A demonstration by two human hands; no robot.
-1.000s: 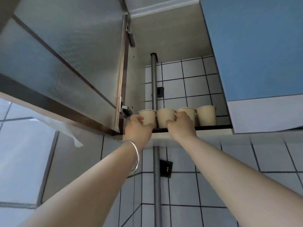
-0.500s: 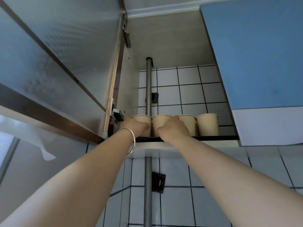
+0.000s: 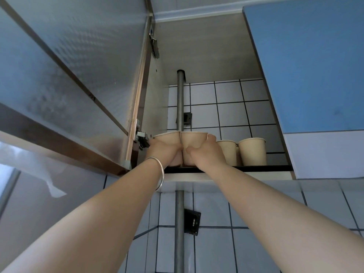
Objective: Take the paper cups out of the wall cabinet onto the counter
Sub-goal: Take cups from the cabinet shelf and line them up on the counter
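Note:
Seen from below, the wall cabinet stands open with beige paper cups in a row on its dark shelf (image 3: 262,168). My left hand (image 3: 161,152), with a silver bangle at the wrist, is wrapped around the leftmost cup (image 3: 167,137). Beside it, my right hand (image 3: 206,154) grips the second cup (image 3: 194,139). The two held cups touch each other and sit higher than the others. Two more cups (image 3: 227,151) (image 3: 253,151) stand on the shelf to the right, untouched.
The open cabinet door (image 3: 69,85) hangs out at the left, its hinge (image 3: 142,139) right by my left hand. A blue closed door (image 3: 315,66) flanks the right. A grey pipe (image 3: 180,101) runs up the tiled back wall behind the cups.
Both hands have closed around the two leftmost cups and raised them a little off the shelf. The view has tilted and come closer to the cabinet.

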